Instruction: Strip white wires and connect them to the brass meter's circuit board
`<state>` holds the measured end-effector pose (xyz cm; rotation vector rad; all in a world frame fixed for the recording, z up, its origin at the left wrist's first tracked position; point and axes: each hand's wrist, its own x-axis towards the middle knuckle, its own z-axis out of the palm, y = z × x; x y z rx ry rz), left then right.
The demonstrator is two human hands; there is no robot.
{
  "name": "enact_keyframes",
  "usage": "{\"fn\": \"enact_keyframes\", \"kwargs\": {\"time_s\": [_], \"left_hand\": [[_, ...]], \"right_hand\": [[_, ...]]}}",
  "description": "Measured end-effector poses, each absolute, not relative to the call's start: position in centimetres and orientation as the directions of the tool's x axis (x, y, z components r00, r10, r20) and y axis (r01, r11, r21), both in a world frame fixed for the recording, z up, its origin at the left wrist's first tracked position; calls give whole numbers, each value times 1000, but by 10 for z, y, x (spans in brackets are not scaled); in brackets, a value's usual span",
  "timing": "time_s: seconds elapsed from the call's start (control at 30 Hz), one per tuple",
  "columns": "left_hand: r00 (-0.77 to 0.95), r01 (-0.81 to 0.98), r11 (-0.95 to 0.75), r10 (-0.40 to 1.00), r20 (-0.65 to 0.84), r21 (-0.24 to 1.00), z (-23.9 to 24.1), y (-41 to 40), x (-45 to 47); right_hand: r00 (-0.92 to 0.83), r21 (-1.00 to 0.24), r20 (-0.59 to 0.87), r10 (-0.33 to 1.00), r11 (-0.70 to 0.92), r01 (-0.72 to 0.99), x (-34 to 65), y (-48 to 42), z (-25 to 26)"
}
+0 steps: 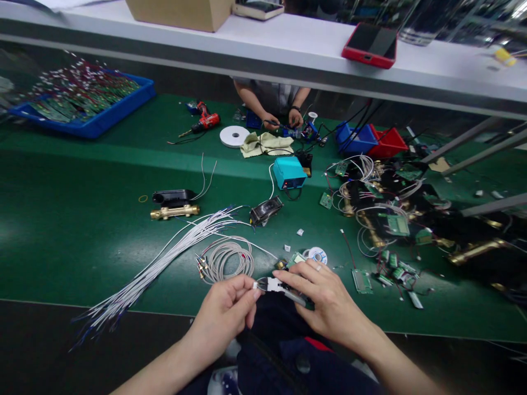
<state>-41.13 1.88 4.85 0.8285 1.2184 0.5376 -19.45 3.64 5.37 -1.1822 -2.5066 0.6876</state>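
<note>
My left hand [225,311] and my right hand [323,296] meet near the front edge of the green table [74,219]. My right hand grips a small green circuit board with a white connector [275,285]. My left hand pinches the tip of a thin white wire at that connector. A coil of white wire [228,259] lies just behind my left hand. A long bundle of white wires [164,258] stretches off to the left.
A brass-and-black part [173,204], a teal box [289,171], a solder spool [317,255] and a heap of boards, wires and brass fittings [395,219] lie around. A blue tray of boards [82,101] stands far left. A person's hands [282,118] work opposite. A red phone [370,45] rests on the shelf.
</note>
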Motion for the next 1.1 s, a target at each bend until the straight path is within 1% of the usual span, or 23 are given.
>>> {"fn": "enact_keyframes", "kwargs": {"time_s": [0.13,0.3,0.43,0.67,0.8,0.83,0.9,1.03,1.1], "left_hand": [[308,99,549,776,-550,830,45,17,-414],[331,107,516,787,-520,850,41,14,-416],[334,107,537,773,-539,837,43,15,-415],[333,47,605,740,-584,795,47,17,-413],[327,33,611,741,-586,791,46,14,-413],[325,31,610,743,-585,792,46,14,-414],[323,19,608,747,-581,793,46,14,-414],[335,-34,623,744,-578,782,49,17,-413],[339,-53,635,737,-585,770,50,19,-412]], "right_hand": [[-634,-545,6,773,534,646,-192,37,55],[-646,-545,-1,763,542,640,-192,37,57],[-657,-519,25,754,571,636,-191,38,58],[-670,-452,75,738,624,637,-190,35,54],[-677,-456,75,732,629,630,-190,35,54],[-675,-478,61,736,615,627,-190,35,54],[-659,-571,12,752,546,613,-191,35,54],[-613,-825,-82,786,292,484,-198,32,53],[-594,-882,-103,798,203,426,-202,30,51]]}}
